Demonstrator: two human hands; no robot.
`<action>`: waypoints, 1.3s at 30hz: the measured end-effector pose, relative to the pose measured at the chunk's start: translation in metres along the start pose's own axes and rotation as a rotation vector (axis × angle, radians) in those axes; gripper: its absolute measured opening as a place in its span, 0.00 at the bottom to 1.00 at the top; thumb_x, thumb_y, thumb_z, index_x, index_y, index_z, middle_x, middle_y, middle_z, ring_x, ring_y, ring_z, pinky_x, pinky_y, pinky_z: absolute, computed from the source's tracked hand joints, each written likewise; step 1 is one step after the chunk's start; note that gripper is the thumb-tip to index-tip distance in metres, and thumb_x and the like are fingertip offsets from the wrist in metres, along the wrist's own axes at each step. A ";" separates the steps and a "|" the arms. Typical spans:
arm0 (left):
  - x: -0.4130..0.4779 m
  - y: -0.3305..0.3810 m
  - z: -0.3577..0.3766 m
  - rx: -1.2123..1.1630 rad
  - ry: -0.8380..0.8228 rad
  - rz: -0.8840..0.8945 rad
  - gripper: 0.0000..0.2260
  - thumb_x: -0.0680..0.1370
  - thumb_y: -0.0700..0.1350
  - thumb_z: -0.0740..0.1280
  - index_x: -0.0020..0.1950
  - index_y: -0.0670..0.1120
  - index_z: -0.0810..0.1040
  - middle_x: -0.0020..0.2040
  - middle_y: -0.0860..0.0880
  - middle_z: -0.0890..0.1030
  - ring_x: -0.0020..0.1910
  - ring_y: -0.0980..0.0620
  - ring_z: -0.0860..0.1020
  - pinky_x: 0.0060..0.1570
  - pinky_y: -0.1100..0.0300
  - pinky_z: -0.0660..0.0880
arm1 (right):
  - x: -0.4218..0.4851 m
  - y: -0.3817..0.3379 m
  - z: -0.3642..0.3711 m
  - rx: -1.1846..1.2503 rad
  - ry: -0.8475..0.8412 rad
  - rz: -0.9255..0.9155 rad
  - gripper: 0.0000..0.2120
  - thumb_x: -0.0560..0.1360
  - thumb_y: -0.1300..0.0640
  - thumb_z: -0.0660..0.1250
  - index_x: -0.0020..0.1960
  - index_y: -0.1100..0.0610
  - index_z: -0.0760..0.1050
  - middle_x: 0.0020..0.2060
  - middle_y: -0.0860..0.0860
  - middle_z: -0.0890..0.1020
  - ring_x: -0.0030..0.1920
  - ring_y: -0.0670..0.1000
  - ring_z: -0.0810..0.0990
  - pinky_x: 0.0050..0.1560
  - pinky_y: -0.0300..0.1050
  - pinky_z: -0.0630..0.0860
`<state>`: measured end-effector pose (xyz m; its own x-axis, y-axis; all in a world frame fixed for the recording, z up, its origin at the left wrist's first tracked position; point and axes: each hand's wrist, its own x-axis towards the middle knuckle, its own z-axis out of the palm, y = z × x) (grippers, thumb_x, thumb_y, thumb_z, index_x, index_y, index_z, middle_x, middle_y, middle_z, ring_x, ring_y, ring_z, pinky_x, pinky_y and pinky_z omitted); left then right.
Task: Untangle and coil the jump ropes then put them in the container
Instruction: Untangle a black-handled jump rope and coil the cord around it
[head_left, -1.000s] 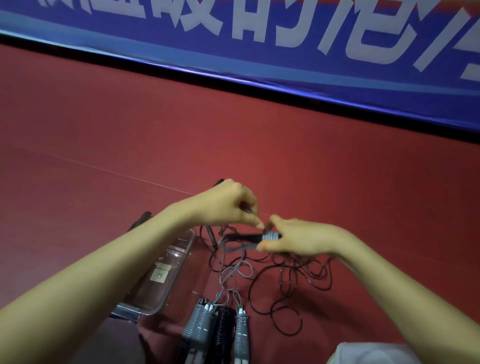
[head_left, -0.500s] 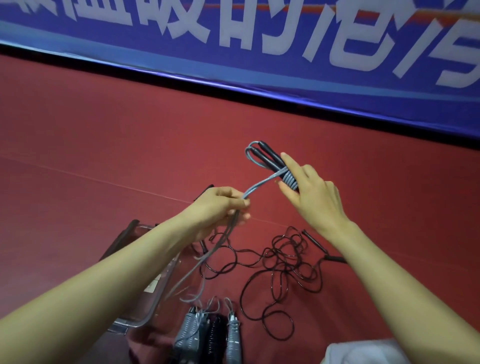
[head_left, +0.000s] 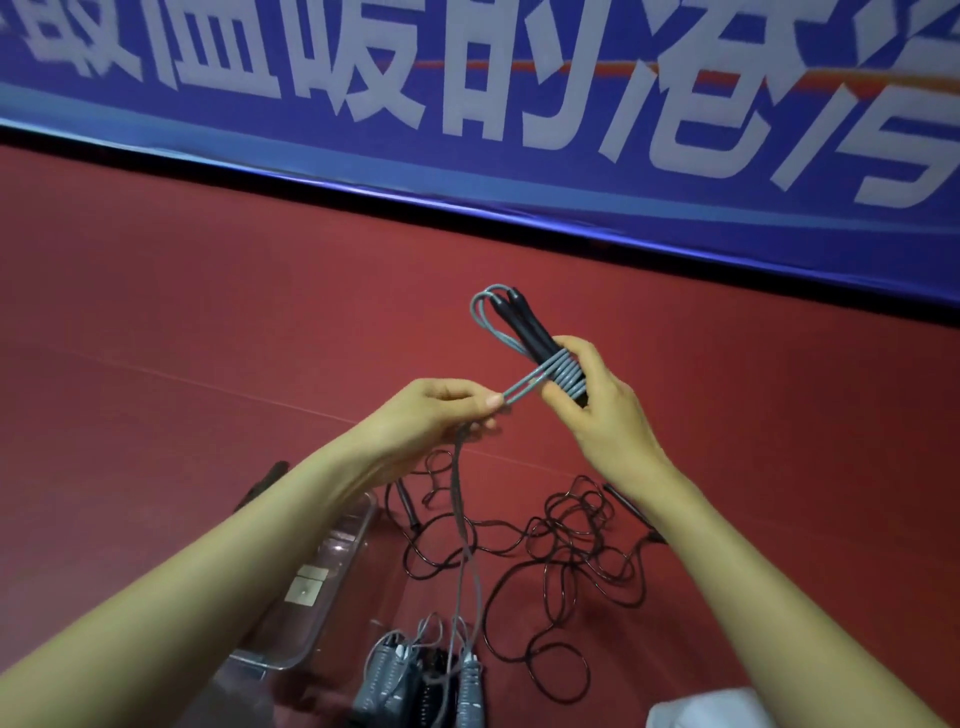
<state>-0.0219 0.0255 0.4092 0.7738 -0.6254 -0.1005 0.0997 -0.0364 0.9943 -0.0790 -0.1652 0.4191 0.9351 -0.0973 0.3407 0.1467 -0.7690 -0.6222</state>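
Under a blue banner (head_left: 519, 174) showing "的", left hand (head_left: 441, 410) pinches the grey rope (head_left: 524, 387), right hand (head_left: 608, 410) grips its wrapped handles (head_left: 530, 327).

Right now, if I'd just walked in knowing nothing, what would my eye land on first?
Most likely the two hands raised mid-frame: the right hand holds a grey jump rope wound round black handles, while the left hand pinches its loose strand. Below them a tangled black jump rope sprawls on the red floor beside a clear container, and a blue banner with large white characters runs across the top.
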 end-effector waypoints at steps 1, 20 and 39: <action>0.000 -0.003 -0.001 0.052 0.043 0.080 0.07 0.74 0.46 0.69 0.45 0.43 0.81 0.33 0.52 0.78 0.35 0.56 0.75 0.42 0.65 0.73 | 0.000 -0.003 0.001 0.133 -0.056 0.045 0.15 0.78 0.53 0.64 0.64 0.45 0.68 0.41 0.45 0.78 0.35 0.43 0.75 0.36 0.41 0.70; 0.013 -0.026 -0.015 0.337 -0.070 0.178 0.16 0.77 0.55 0.65 0.35 0.46 0.72 0.31 0.48 0.67 0.31 0.52 0.64 0.33 0.60 0.62 | 0.005 0.002 0.013 1.026 -0.399 0.407 0.24 0.72 0.38 0.61 0.57 0.56 0.74 0.30 0.55 0.75 0.17 0.44 0.59 0.19 0.31 0.50; 0.010 -0.033 -0.011 0.860 0.065 0.391 0.10 0.75 0.50 0.72 0.39 0.45 0.81 0.33 0.50 0.78 0.33 0.52 0.72 0.34 0.62 0.67 | -0.007 0.010 0.024 -0.489 -0.619 0.231 0.26 0.76 0.36 0.60 0.72 0.40 0.62 0.59 0.54 0.79 0.55 0.59 0.79 0.54 0.50 0.74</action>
<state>-0.0112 0.0290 0.3748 0.6908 -0.6710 0.2693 -0.6491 -0.4115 0.6398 -0.0760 -0.1573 0.3938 0.9542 -0.0307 -0.2975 -0.0945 -0.9747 -0.2026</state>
